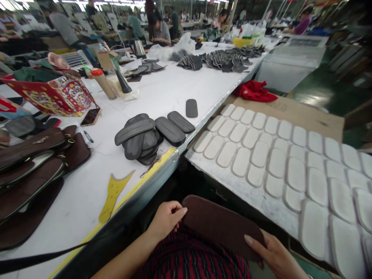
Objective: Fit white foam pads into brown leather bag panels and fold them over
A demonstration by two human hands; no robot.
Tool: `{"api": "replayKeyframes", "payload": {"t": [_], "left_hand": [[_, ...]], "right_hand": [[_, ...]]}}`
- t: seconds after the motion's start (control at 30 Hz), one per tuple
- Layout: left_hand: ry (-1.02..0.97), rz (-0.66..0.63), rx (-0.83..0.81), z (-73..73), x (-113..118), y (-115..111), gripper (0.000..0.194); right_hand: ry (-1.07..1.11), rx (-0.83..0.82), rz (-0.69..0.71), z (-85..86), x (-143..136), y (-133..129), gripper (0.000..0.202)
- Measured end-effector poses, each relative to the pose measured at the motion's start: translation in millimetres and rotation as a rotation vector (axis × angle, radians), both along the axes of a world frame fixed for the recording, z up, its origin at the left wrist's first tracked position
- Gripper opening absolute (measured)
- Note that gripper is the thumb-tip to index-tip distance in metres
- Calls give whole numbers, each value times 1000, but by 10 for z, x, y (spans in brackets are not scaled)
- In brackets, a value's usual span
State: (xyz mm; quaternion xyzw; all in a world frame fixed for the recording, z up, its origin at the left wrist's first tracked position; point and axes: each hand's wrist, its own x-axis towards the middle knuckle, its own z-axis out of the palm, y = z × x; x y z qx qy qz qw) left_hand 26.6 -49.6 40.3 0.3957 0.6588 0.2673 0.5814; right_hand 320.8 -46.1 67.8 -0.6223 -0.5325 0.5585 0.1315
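Observation:
A long dark-brown panel with rounded ends (221,224), leather-like, lies slanted above my lap. My left hand (167,217) has its thumb and fingers pinched at the panel's left end. My right hand (271,250) grips the other end, thumb on top and fingers underneath, mostly hidden. On the table edge ahead is a pile of dark grey oval pieces (139,137), with a single grey piece (192,108) apart from it. To the right, rows of pale oval pieces (252,155), some overlapping, cover a lower board.
A yellow template (114,195) lies near the table's yellow-taped edge. Brown bags (31,166), a phone (91,116) and a red patterned box (58,93) are at left. A red cloth (255,91) lies beyond the board. People work in the background.

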Motion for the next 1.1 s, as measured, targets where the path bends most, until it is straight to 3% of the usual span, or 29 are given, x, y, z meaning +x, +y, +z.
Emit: {"api": "replayKeyframes", "payload": {"t": [0.23,0.43,0.6,0.77,1.1], "left_hand": [[122,-21,-7,-9,-45,41,32],[76,-13,-64,-76,-80,42,34],[30,-1,-83,-37,-79,72,34],[102,-42,-21,17,-73,95,33],[198,-88,96,-20,-79,76,30]], "right_hand": [[-19,-75,-7,-76,-38,47,42],[-33,-80,-9,-79,-55,52,42],[-64,-92,-5,-53,-56,47,42],[-89,-97,-7,-31,-60,49,40],[-88,-95,43,-80,-29,37,43]]}}
